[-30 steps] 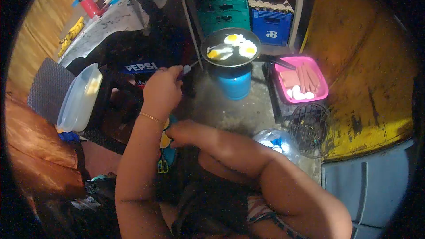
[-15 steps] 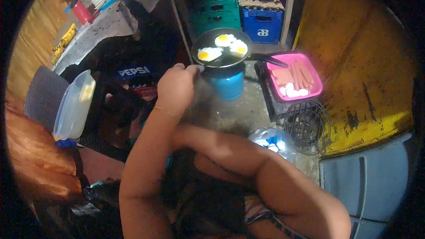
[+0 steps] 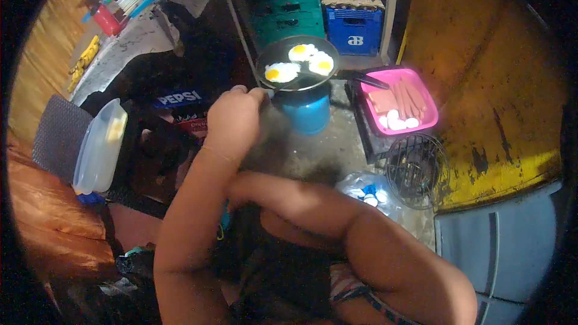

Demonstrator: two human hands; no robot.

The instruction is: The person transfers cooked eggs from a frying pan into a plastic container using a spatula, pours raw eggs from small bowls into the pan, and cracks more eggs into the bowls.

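My left hand (image 3: 236, 115) is closed on the grip of what looks like a spatula (image 3: 272, 92) at the near rim of a dark frying pan (image 3: 289, 88). Its thin shaft reaches into the pan; the head is hard to make out. Three fried eggs lie in the pan: one at the left (image 3: 282, 73), one at the back (image 3: 302, 52) and one at the right (image 3: 322, 63). Beneath stands a blue gas burner (image 3: 308, 113). My right hand is hidden; a bent limb passes behind my left forearm.
Right of the pan, a pink tray (image 3: 428, 121) holds sausages (image 3: 409, 99), pinkish meat and several whole eggs (image 3: 394, 121). Nearer are a wire rack (image 3: 415, 168) and a plastic bag (image 3: 385, 195). A clear container (image 3: 99, 150) stands left; crates (image 3: 355, 35) are behind.
The view has shifted slightly, moving the pan and my left hand a little left in the picture. The spatula's shaft now shows more clearly over the pan. The eggs keep roughly the same arrangement.
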